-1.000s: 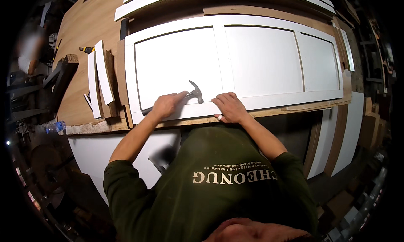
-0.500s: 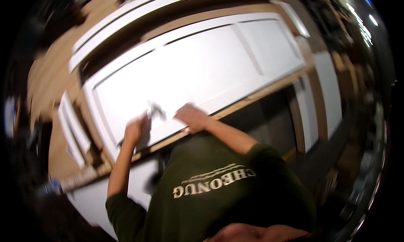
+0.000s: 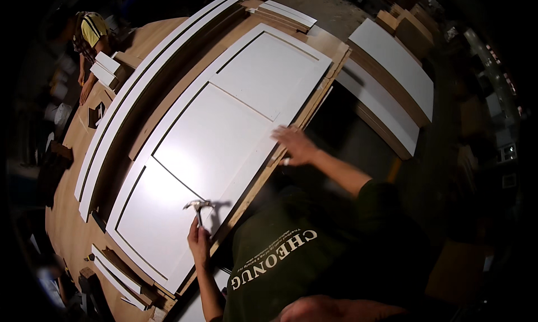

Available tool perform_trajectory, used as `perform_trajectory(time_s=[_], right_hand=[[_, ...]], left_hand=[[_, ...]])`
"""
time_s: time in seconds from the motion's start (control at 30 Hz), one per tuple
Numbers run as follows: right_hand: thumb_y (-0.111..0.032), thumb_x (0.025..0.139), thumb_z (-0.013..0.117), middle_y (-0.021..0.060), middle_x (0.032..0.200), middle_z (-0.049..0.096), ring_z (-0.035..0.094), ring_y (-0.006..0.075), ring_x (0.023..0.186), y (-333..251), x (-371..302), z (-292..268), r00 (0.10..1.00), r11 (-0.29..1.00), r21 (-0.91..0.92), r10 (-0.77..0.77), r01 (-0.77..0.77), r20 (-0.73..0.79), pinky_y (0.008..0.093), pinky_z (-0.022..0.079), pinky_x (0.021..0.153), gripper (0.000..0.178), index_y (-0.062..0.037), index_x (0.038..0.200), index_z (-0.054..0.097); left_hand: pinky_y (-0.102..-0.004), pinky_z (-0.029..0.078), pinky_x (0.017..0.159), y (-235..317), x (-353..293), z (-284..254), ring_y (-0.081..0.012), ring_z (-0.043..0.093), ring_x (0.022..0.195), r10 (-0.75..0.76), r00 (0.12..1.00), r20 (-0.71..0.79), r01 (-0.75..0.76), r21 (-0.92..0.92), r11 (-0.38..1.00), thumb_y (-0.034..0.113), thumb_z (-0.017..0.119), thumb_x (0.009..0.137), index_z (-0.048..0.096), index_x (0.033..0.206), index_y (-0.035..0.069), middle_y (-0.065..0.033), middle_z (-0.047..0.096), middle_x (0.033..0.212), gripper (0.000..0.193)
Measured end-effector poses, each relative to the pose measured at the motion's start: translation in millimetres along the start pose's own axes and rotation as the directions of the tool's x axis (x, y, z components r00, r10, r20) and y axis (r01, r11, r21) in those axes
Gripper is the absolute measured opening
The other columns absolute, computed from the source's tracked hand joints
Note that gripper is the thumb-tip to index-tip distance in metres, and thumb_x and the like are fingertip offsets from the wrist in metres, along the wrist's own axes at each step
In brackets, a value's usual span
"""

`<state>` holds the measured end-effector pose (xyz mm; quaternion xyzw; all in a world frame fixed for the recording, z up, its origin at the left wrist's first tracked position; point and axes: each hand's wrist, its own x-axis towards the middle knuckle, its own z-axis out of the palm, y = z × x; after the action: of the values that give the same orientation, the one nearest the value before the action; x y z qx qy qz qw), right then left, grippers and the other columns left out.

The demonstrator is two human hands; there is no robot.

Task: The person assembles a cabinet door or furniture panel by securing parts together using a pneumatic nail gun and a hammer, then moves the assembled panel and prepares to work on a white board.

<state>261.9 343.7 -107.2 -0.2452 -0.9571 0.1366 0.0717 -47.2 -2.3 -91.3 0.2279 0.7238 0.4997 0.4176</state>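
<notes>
Glare on white panel [image 3: 218,143]; dim beyond; bowed edges, black corners.

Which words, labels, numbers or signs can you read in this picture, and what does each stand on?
Green shirt: one slanting, upside-down row of large pale letters; readable, but I won't copy the wording.
Same shirt, alongside: smaller rows, too small to read surely.
Hammer and white panel: no writing visible.
Elsewhere: too dark or blurred to tell.

The left fingers [image 3: 194,232] are gripping a silver metal-headed claw hammer [image 3: 198,205]; a white rectangular framed panel [image 3: 224,143] is lying beneath them and the right fingers [image 3: 284,134].
</notes>
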Motion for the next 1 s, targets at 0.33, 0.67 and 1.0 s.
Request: perform_trajectory(time_s=[0.33, 0.67, 1.0], right_hand=[[-0.044, 0.065, 0.078, 0.0074, 0.134, 0.047, 0.034, 0.0244, 0.134, 159.3, 50.0, -30.3, 0.997, 0.997, -0.032, -0.074, 0.075, 0.031, 0.0486, 0.018, 0.115, 0.082, -0.0102, 0.133, 0.045], [-0.053, 0.055, 0.081, 0.0065, 0.102, 0.051, 0.048, 0.0251, 0.102, 187.3, 78.6, -31.0, 0.973, 0.969, 0.097, -0.228, 0.225, 0.021, 0.0380, 0.038, 0.091, 0.065, -0.0112, 0.098, 0.055], [-0.054, 0.051, 0.081, 0.0052, 0.097, 0.052, 0.050, 0.0243, 0.098, 191.0, 78.8, -29.4, 0.972, 0.962, 0.146, -0.227, 0.233, -0.056, 0.0375, 0.040, 0.086, 0.066, -0.0127, 0.095, 0.055]], left_hand=[[-0.0226, 0.041, 0.050, 108.5, 156.3, 194.5, -0.0076, 0.047, 0.056, -0.009, 0.950, 0.313, -0.037, 0.140, 0.990, 0.013, 0.049, 0.096, 0.043, 0.141, 0.007, -0.0006, 0.052, 0.070, 0.046], [-0.0318, 0.049, 0.058, 132.4, 233.1, 297.6, -0.0152, 0.059, 0.058, 0.236, 0.900, 0.367, -0.419, 0.575, 0.702, 0.018, 0.053, 0.093, 0.056, 0.131, 0.013, -0.0081, 0.062, 0.067, 0.038], [-0.0263, 0.039, 0.049, 81.9, 192.1, 272.4, -0.0077, 0.047, 0.057, -0.109, 0.992, -0.061, 0.112, 0.049, 0.992, 0.019, 0.056, 0.092, 0.058, 0.106, 0.002, 0.0005, 0.051, 0.067, 0.021]])
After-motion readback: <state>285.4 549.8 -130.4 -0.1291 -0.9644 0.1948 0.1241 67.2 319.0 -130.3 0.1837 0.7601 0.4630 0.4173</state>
